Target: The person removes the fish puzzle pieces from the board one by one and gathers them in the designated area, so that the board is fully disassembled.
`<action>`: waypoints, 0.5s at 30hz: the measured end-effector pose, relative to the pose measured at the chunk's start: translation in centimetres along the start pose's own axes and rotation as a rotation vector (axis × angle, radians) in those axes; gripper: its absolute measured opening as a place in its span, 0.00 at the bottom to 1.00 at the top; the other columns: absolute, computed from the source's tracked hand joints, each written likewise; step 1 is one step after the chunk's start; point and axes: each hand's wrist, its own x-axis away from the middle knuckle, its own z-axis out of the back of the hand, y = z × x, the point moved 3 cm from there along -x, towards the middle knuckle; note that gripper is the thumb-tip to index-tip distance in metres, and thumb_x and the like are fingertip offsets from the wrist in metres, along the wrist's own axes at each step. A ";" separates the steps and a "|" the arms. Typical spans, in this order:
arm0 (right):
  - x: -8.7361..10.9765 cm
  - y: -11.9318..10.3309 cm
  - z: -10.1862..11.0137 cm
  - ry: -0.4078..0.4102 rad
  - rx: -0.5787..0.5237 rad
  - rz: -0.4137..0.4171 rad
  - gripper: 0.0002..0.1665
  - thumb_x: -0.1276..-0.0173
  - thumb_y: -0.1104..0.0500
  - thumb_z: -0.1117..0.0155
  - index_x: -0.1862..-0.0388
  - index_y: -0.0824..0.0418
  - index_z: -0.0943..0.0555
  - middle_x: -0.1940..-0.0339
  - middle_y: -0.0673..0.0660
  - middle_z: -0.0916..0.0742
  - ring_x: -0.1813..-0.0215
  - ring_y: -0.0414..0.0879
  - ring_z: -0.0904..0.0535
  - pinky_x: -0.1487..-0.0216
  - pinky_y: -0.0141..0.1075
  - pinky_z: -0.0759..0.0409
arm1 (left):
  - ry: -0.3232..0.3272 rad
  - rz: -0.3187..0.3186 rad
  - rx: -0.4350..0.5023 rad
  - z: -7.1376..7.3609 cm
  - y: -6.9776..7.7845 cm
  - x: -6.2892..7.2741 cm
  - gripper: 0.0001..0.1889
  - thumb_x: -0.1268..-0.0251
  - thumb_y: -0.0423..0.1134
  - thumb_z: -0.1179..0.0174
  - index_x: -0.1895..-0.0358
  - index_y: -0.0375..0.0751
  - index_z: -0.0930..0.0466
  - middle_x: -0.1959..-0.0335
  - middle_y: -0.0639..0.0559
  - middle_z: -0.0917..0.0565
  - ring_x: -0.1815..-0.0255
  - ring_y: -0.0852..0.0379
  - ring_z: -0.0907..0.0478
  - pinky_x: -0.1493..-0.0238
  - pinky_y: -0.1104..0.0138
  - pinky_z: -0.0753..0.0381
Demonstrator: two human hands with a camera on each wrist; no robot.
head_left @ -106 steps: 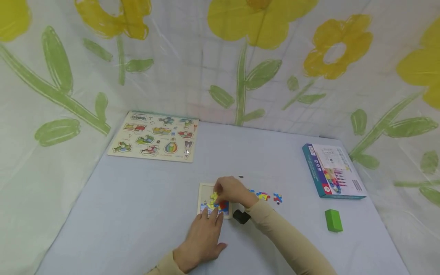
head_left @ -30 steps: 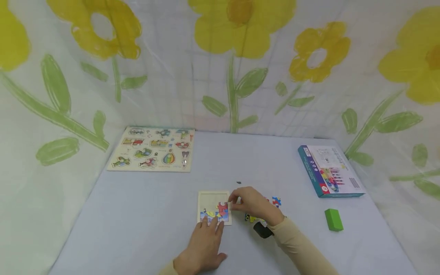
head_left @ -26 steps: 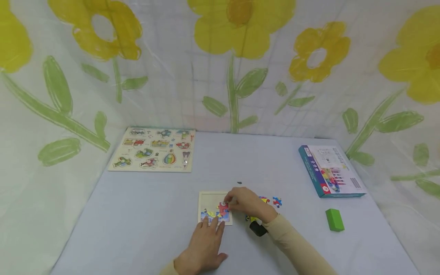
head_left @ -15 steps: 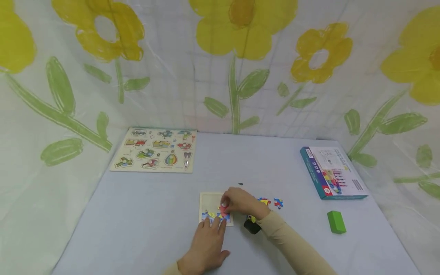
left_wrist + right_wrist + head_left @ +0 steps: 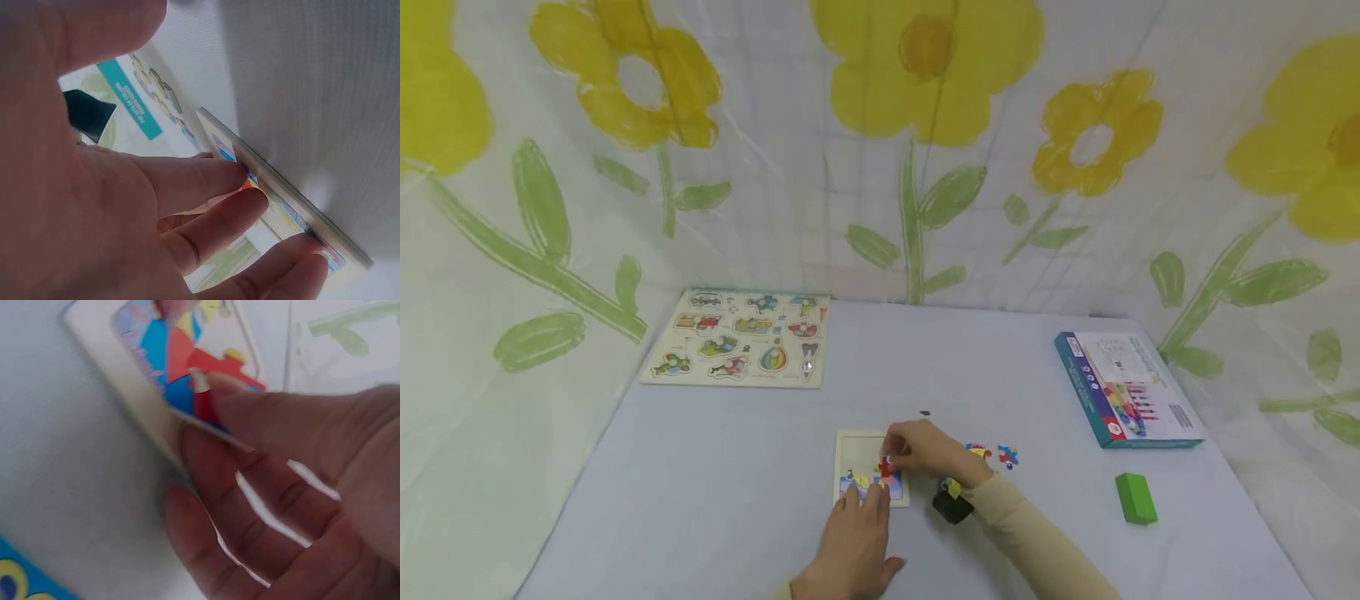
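Observation:
My right hand (image 5: 928, 450) pinches a red and blue jigsaw piece (image 5: 220, 365) between thumb and fingers at the right side of a small framed puzzle tray (image 5: 837, 467). In the right wrist view the thumb lies on top of the piece, with fingertips below the tray's edge. My left hand (image 5: 853, 546) rests on the near edge of the tray, fingers extended; its fingertips touch the bottom row of blue and yellow pieces (image 5: 861, 481). Bare backing shows in the tray's upper part. Loose jigsaw pieces (image 5: 1008, 456) lie to the right, some partly hidden by the right wrist.
A wooden vehicle puzzle board (image 5: 760, 337) lies at the back left. At the right are a flat teal-edged box (image 5: 1131, 387) and a green block (image 5: 1136, 498). A small dark bit (image 5: 925, 412) sits beyond the right hand. A flower-painted curtain (image 5: 880, 225) closes the back.
A yellow piece in the tray's upper part 3.5 seconds ago is gone from there. Within the last second my right hand has moved left onto the red piece; the left hand has kept its place.

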 end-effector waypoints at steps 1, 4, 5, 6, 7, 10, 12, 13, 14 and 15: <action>0.1 0.0 -0.1 0.001 -0.009 0.002 0.05 0.31 0.63 0.29 0.61 0.57 0.17 0.62 0.52 0.12 0.60 0.40 0.21 0.57 0.33 0.19 | -0.005 -0.001 -0.005 -0.1 0.0 0.1 0.47 0.46 0.74 0.34 0.33 0.39 0.22 0.50 0.49 0.25 0.52 0.49 0.26 0.50 0.62 0.18; 0.5 -0.1 -0.2 0.014 -0.011 0.015 0.05 0.31 0.64 0.30 0.60 0.57 0.17 0.63 0.52 0.13 0.61 0.40 0.21 0.59 0.31 0.20 | -0.015 -0.007 -0.032 -0.2 0.1 0.1 0.48 0.45 0.75 0.35 0.33 0.40 0.23 0.50 0.49 0.26 0.53 0.50 0.27 0.50 0.63 0.18; 0.6 -0.2 -0.2 0.022 -0.002 0.021 0.05 0.31 0.64 0.30 0.60 0.57 0.17 0.64 0.52 0.13 0.61 0.40 0.21 0.60 0.30 0.21 | -0.014 -0.009 -0.037 -0.2 0.1 0.2 0.47 0.45 0.75 0.36 0.33 0.40 0.23 0.49 0.49 0.26 0.53 0.50 0.27 0.50 0.62 0.18; 0.7 -0.4 -0.3 0.028 0.011 0.023 0.05 0.31 0.65 0.30 0.59 0.57 0.17 0.65 0.52 0.13 0.63 0.40 0.21 0.61 0.30 0.21 | -0.012 -0.011 -0.042 -0.3 0.1 0.2 0.47 0.45 0.75 0.36 0.33 0.40 0.23 0.49 0.49 0.26 0.53 0.50 0.27 0.50 0.63 0.18; 0.8 -0.6 -0.3 0.032 0.031 0.027 0.05 0.30 0.65 0.30 0.59 0.57 0.17 0.65 0.52 0.12 0.64 0.39 0.21 0.62 0.30 0.21 | -0.009 -0.014 -0.046 -0.3 0.1 0.2 0.47 0.45 0.75 0.36 0.33 0.40 0.23 0.49 0.49 0.26 0.54 0.50 0.28 0.52 0.63 0.19; 1.2 -1.2 -0.6 0.055 0.141 0.061 0.08 0.30 0.67 0.33 0.55 0.57 0.16 0.62 0.53 0.10 0.64 0.38 0.21 0.59 0.32 0.19 | -0.012 -0.018 -0.032 -0.3 0.1 0.2 0.46 0.44 0.74 0.36 0.34 0.39 0.22 0.49 0.49 0.26 0.53 0.50 0.28 0.51 0.63 0.20; 1.4 -1.4 -0.8 0.079 0.202 0.090 0.11 0.30 0.68 0.35 0.53 0.56 0.14 0.61 0.52 0.10 0.65 0.38 0.21 0.57 0.33 0.18 | -0.008 -0.016 -0.021 -0.2 0.1 0.2 0.45 0.44 0.73 0.35 0.35 0.38 0.21 0.47 0.49 0.26 0.51 0.50 0.27 0.50 0.62 0.20; 1.5 -1.3 -0.9 0.097 0.201 0.095 0.13 0.31 0.69 0.35 0.52 0.56 0.14 0.60 0.52 0.09 0.64 0.38 0.20 0.57 0.33 0.18 | -0.003 -0.015 -0.020 -0.2 0.1 0.2 0.44 0.44 0.72 0.34 0.36 0.38 0.21 0.47 0.49 0.26 0.51 0.49 0.27 0.48 0.62 0.19; 1.5 -1.0 -0.8 0.119 0.186 0.090 0.13 0.31 0.69 0.36 0.52 0.56 0.13 0.59 0.52 0.10 0.63 0.38 0.20 0.57 0.33 0.18 | 0.007 -0.014 -0.024 -0.2 0.1 0.2 0.44 0.44 0.72 0.34 0.36 0.38 0.20 0.46 0.49 0.26 0.50 0.49 0.27 0.47 0.61 0.19; 1.5 -0.6 -0.8 0.136 0.152 0.079 0.13 0.31 0.69 0.35 0.53 0.56 0.12 0.60 0.52 0.10 0.64 0.39 0.20 0.60 0.32 0.18 | 0.016 -0.013 -0.032 -0.2 0.1 0.2 0.43 0.44 0.71 0.34 0.37 0.38 0.20 0.45 0.49 0.26 0.49 0.49 0.26 0.47 0.61 0.19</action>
